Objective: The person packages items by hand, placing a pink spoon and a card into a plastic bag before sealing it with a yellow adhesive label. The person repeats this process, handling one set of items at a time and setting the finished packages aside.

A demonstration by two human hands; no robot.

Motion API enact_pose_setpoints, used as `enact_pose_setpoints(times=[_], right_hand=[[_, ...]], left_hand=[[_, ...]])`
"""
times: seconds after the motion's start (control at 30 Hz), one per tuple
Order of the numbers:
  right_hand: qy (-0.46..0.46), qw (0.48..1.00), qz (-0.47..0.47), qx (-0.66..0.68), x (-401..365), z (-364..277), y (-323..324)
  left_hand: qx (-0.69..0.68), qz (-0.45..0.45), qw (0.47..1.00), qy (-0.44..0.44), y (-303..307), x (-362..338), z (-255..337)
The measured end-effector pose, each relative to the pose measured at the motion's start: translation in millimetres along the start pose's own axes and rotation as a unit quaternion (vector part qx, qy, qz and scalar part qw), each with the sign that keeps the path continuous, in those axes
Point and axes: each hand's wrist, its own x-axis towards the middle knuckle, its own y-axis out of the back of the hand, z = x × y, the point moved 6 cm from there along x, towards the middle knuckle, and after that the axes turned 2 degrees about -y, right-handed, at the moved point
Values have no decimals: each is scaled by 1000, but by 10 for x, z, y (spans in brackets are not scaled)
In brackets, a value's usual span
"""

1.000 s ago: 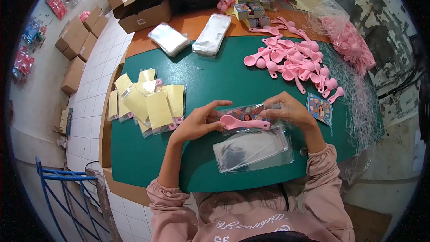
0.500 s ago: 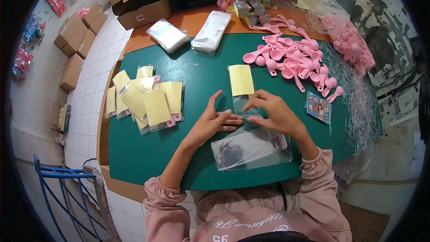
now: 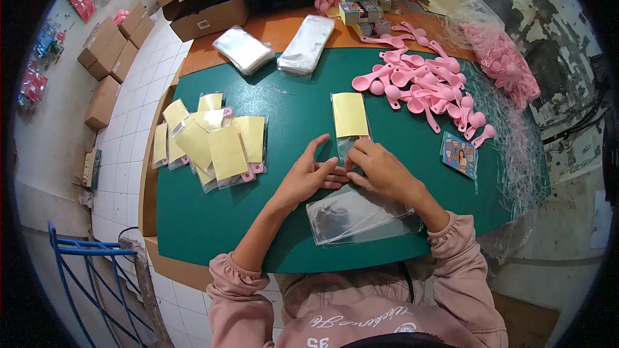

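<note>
A clear bag with a yellow card lies upright in front of me, a bit of pink showing at its lower end. My right hand pinches the bag's lower edge. Beside it my left hand rests at that edge, fingers spread and thumb apart. Flat clear bags lie just below my hands. Filled bags with yellow cards are piled at the left. Pink spoons lie heaped at the upper right, with small blue printed cards below them.
Two stacks of clear bags sit at the table's far side. Bundled cards and an open cardboard box stand behind. A plastic sack of pink items and crumpled clear plastic line the right edge.
My right hand has moved down and left, closing its fingers on the lower edge of the bag, close to my left fingertips. Pink now shows below the yellow card.
</note>
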Motion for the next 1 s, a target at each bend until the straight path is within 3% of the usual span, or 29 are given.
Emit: enact_pose_setpoints(times=[0.23, 0.47, 0.53, 0.6, 0.67, 0.73, 0.77, 0.8, 0.83, 0.87, 0.9, 0.97, 1.0], right_hand=[[84, 994, 38, -62, -12, -103, -60], [100, 995, 14, -3, -86, -218, -60], [91, 989, -32, 112, -153, -219, 53], [2, 974, -67, 216, -270, -43, 303], [-16, 965, -85, 247, -454, 235, 672], [-78, 920, -37, 383, -715, 726, 1076], [-104, 925, -19, 365, -817, 1025, 1288], [-247, 929, 20, 276, -933, 1363, 1534], [-285, 955, 62, -61, -1239, 2050, 1872], [-289, 869, 97, -390, -1460, 2526, 2102], [-288, 868, 100, -391, -1423, 2423, 2125], [-386, 779, 117, -481, -1384, 2123, 2199], [-117, 882, 265, -373, -1310, 2024, 1948]], left_hand=[[18, 29, 999, -13, 64, 62, -23], [90, 42, 994, -44, 72, 122, 31], [31, 69, 995, -62, 106, 139, 22], [32, 70, 995, -64, 86, 135, 18], [31, 72, 995, -65, 96, 122, 9], [41, 66, 994, -79, 83, 127, 14], [39, 64, 994, -82, 77, 130, 16], [51, 56, 994, -75, 75, 127, 8], [64, 49, 994, -68, 66, 125, -1], [63, 47, 994, -71, 61, 131, 3], [80, 50, 993, -68, 71, 137, -2], [96, 57, 992, -67, 85, 131, 27], [78, 53, 994, -59, 67, 112, 34]])
